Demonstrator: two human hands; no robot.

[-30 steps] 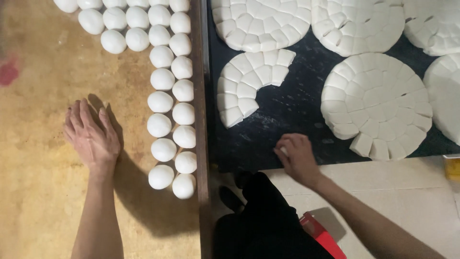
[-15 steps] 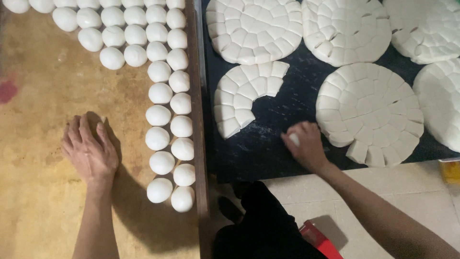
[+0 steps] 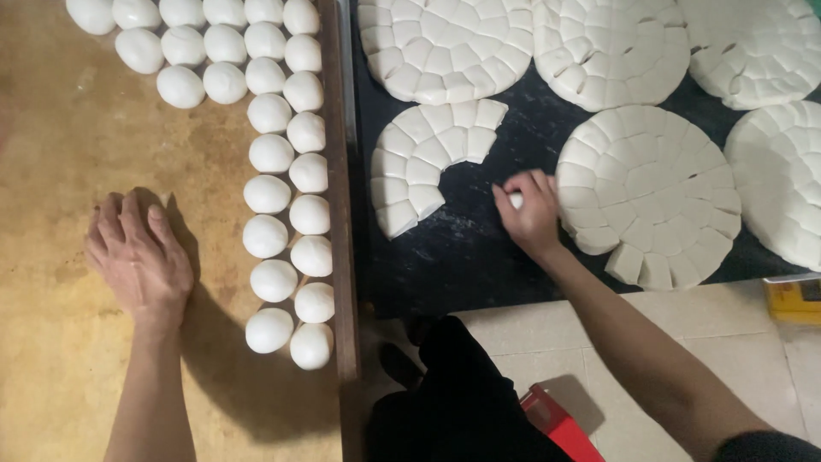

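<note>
My left hand (image 3: 137, 257) rests cupped, palm down, on the brown wooden board (image 3: 60, 154), left of two rows of round white dough balls (image 3: 286, 231); anything under the palm is hidden. My right hand (image 3: 530, 210) is over the dark surface (image 3: 462, 248), fingers curled on a small white dough piece (image 3: 516, 200). It lies between a partly used cut dough disc (image 3: 419, 162) and a full scored disc (image 3: 650, 188).
More scored dough discs (image 3: 445, 43) (image 3: 611, 47) (image 3: 753, 43) lie along the far side of the dark surface. The board's raised wooden edge (image 3: 338, 171) separates both surfaces. A yellow object (image 3: 795, 299) and a red object (image 3: 552, 415) sit on the tiled floor.
My right hand moved from the dark surface's near edge up and right, toward the scored disc, with a dough piece in its fingers. My left hand stayed on the board.
</note>
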